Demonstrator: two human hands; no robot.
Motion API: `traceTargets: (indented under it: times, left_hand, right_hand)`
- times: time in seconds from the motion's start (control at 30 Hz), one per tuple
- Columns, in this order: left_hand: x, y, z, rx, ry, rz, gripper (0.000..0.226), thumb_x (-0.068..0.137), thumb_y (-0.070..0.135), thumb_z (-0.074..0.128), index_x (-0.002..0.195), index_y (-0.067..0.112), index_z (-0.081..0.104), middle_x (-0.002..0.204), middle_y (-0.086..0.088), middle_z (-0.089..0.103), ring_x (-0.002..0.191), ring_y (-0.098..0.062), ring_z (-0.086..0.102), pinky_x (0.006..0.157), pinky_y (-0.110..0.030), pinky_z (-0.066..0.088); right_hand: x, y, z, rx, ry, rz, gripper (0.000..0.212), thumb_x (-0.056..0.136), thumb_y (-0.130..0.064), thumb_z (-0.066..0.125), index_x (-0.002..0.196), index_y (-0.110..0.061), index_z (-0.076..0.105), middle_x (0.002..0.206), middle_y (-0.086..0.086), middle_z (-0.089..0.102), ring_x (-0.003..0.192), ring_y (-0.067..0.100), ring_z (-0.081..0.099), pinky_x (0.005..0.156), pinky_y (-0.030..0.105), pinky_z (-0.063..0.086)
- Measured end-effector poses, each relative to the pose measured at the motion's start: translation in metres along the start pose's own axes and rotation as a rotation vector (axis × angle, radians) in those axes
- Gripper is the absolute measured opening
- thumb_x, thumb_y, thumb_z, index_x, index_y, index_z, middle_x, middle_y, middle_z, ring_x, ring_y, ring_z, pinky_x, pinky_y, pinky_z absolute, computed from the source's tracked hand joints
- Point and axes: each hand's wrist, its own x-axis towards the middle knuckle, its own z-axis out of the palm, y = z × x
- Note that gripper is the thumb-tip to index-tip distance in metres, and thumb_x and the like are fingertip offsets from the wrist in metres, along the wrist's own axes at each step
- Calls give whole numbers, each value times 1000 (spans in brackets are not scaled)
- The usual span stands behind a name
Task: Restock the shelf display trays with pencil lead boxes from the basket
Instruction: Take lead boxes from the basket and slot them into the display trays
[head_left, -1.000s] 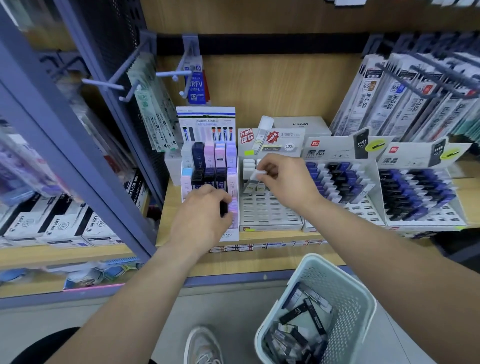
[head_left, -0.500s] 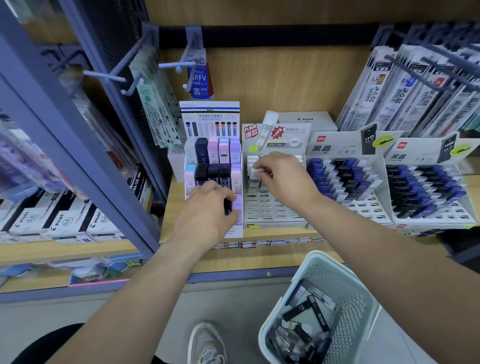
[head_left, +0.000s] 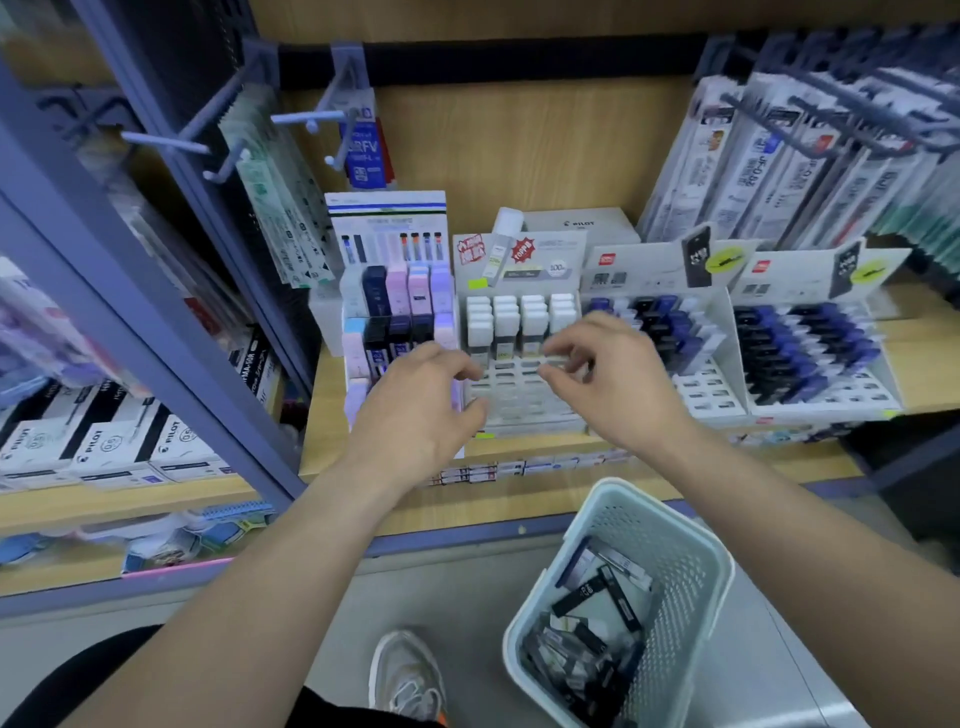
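Note:
A pale green basket (head_left: 685, 566) sits on the floor at the lower right, with several dark pencil lead boxes (head_left: 597, 603) inside. On the wooden shelf stands a white display tray (head_left: 519, 405) with several white boxes (head_left: 506, 319) in its back rows and bare slots in front. Left of it is a tray of pastel and dark boxes (head_left: 395, 312). My left hand (head_left: 421, 410) hovers over the seam between these two trays, fingers loosely curled and holding nothing. My right hand (head_left: 613, 379) hangs over the white tray's right side, blurred, fingers relaxed with nothing clearly between them.
Two trays of blue and black boxes (head_left: 675, 332) (head_left: 800, 343) stand to the right. Packaged refills hang on pegs (head_left: 779, 156) above them. A purple shelf post (head_left: 156, 322) slants on the left, with Pilot cartons (head_left: 104, 452) behind it. My shoe (head_left: 410, 675) is beside the basket.
My left hand let go of the dark box in the pastel tray and shifted right. My right hand left the white box in the back rows and drew back toward me.

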Motion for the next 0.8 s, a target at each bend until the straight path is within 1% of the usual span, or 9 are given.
traceTargets:
  times: [0.13, 0.2, 0.27, 0.33, 0.4, 0.47, 0.63, 0.7, 0.8]
  left_hand:
    - [-19, 26, 25, -91, -101, 162, 23, 88, 34, 69, 110, 28, 66, 106, 11, 58, 101, -9, 54, 93, -30, 45]
    - [-33, 39, 50, -70, -226, 221, 23, 89, 34, 69, 111, 27, 66, 106, 12, 58, 102, -9, 54, 92, -31, 45]
    - [-45, 50, 76, -22, -361, 262, 25, 90, 37, 67, 114, 28, 65, 109, 13, 56, 104, -9, 54, 91, -31, 45]
    - [-52, 55, 104, 37, -472, 282, 28, 92, 40, 65, 118, 28, 63, 111, 12, 54, 104, -9, 54, 87, -30, 45]
    - [-57, 57, 132, 73, -553, 269, 31, 93, 39, 64, 121, 25, 62, 113, 12, 55, 104, -10, 54, 83, -29, 44]
    - [-58, 55, 162, 74, -623, 221, 34, 93, 37, 64, 124, 23, 61, 119, 7, 58, 106, -13, 56, 88, -32, 47]
    - [-59, 44, 237, 111, -736, 101, 34, 92, 33, 68, 122, 20, 58, 119, 4, 56, 104, -17, 56, 88, -33, 48]
    - [-63, 37, 267, 107, -771, 56, 43, 89, 32, 72, 128, 20, 57, 127, 0, 59, 110, -19, 58, 94, -33, 49]
    - [-72, 30, 307, 146, -863, 39, 55, 87, 33, 75, 136, 18, 54, 136, -3, 58, 118, -21, 59, 100, -34, 47]
  right_hand:
    - [-77, 38, -30, 4, -3, 194, 6, 87, -22, 75, 90, -25, 70, 93, -11, 59, 77, 2, 61, 69, 15, 48]
    - [-115, 67, -35, -19, -1, 298, 7, 86, -23, 76, 88, -25, 70, 92, -10, 61, 74, 4, 63, 68, 22, 51]
    - [-147, 100, -33, -68, -75, 403, 9, 86, -22, 76, 92, -22, 70, 93, -4, 61, 74, 14, 65, 70, 31, 52]
    - [-176, 130, -25, -129, -225, 534, 19, 89, -26, 73, 105, -18, 70, 99, -2, 58, 78, 18, 62, 74, 30, 49]
    - [-203, 156, -14, -151, -321, 636, 29, 91, -31, 71, 117, -18, 66, 108, -2, 56, 79, 17, 58, 77, 28, 46]
    - [-225, 174, -2, -161, -356, 700, 38, 91, -35, 69, 126, -20, 61, 114, 1, 56, 82, 18, 57, 80, 30, 48]
    - [-260, 191, 35, -36, -340, 893, 64, 93, -45, 63, 146, -21, 35, 119, 6, 56, 91, 23, 59, 83, 40, 52]
    - [-264, 191, 49, 1, -318, 896, 70, 93, -43, 63, 149, -24, 26, 119, 10, 56, 95, 30, 61, 81, 45, 53]
    - [-263, 197, 59, 39, -258, 892, 70, 95, -29, 63, 151, -21, 24, 118, 17, 57, 96, 34, 58, 76, 39, 46]
